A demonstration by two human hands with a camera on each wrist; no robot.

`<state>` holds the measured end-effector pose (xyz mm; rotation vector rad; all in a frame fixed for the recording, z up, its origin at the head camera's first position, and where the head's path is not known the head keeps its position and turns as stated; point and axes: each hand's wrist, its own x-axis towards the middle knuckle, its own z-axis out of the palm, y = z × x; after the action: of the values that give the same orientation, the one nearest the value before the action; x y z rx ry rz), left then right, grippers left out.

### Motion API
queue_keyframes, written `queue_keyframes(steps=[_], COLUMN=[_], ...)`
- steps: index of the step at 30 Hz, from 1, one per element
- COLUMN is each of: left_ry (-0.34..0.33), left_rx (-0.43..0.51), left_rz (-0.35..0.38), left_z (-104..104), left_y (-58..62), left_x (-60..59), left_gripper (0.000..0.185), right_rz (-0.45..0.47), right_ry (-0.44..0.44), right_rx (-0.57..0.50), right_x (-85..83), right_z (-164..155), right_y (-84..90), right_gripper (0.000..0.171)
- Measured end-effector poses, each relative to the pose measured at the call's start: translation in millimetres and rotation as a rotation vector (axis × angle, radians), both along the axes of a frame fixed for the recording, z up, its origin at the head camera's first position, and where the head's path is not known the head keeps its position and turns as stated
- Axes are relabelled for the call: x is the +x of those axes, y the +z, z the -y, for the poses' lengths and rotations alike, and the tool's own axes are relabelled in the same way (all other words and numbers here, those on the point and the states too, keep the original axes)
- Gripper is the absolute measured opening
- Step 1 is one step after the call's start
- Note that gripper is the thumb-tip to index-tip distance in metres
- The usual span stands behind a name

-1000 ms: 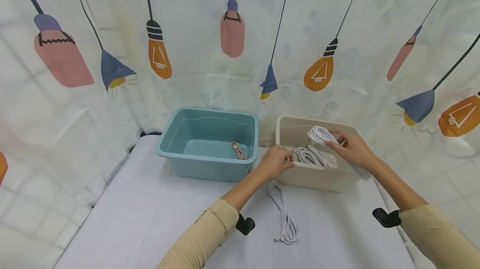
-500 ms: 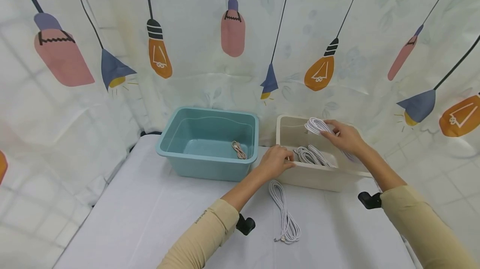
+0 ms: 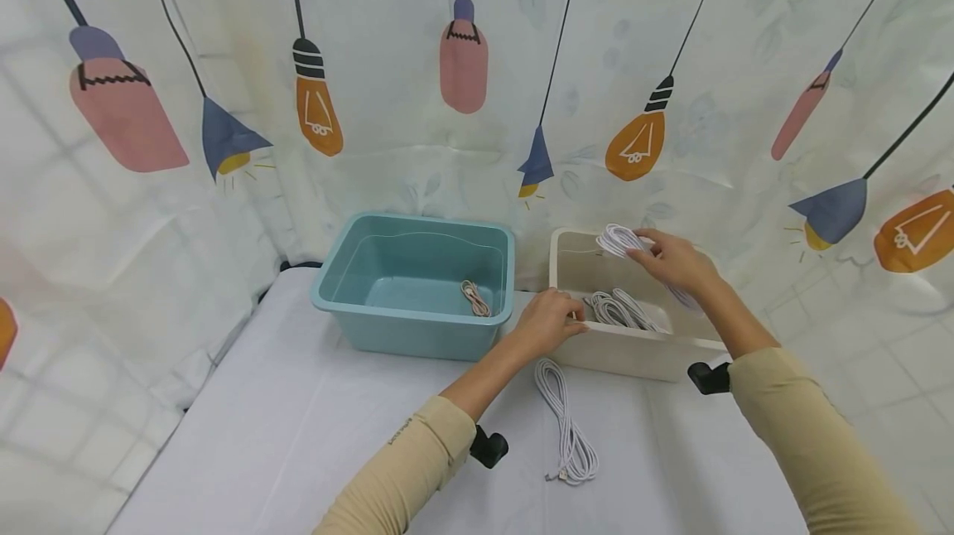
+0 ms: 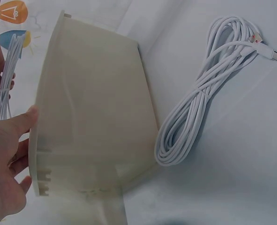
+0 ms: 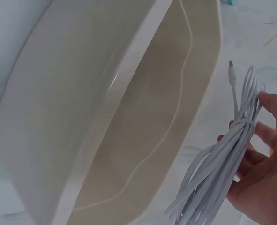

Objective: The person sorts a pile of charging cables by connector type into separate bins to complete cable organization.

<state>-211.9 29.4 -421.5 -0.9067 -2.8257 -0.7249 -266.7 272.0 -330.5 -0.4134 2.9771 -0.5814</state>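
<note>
My right hand [image 3: 676, 260] pinches a coiled white cable [image 3: 617, 240] above the beige bin [image 3: 626, 357]. In the right wrist view the white cable [image 5: 222, 164] hangs bundled between thumb and fingers, with one plug end sticking up. My left hand [image 3: 546, 324] grips the front rim of the beige bin near its left corner, thumb outside in the left wrist view. Several loops of white cable [image 3: 622, 310] lie inside that bin. Another coiled white USB cable [image 3: 566, 427] lies on the table in front, its plugs [image 4: 269, 50] showing in the left wrist view.
A teal bin [image 3: 410, 334] stands left of the beige one, with a small brownish coiled cable [image 3: 474, 298] inside at its right. Both stand on a white-covered table [image 3: 298, 452]. Behind them hangs a lamp-patterned curtain [image 3: 387, 162].
My right hand has moved up and to the left over the beige bin, carrying the coiled white cable. The left hand stays on the rim, and the bins have not moved.
</note>
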Motion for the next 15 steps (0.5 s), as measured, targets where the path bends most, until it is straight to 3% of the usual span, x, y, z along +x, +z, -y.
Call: queue_keyframes(steps=[9,15], left_ry=[-0.011,-0.004], left_rx=[0.005,0.012], left_rz=[-0.014,-0.013], left_z=[-0.4,0.4], left_y=[-1.0,-1.6], left_x=[-0.5,-0.6], left_gripper=[0.015,0.015], right_rz=[-0.046,-0.049], right_ry=[0.015,0.005], right_rx=[-0.033,-0.043], right_x=[-1.9,6.2], right_z=[4.1,3.1], right_y=[1.3,5.6], right_gripper=[0.061,0.064])
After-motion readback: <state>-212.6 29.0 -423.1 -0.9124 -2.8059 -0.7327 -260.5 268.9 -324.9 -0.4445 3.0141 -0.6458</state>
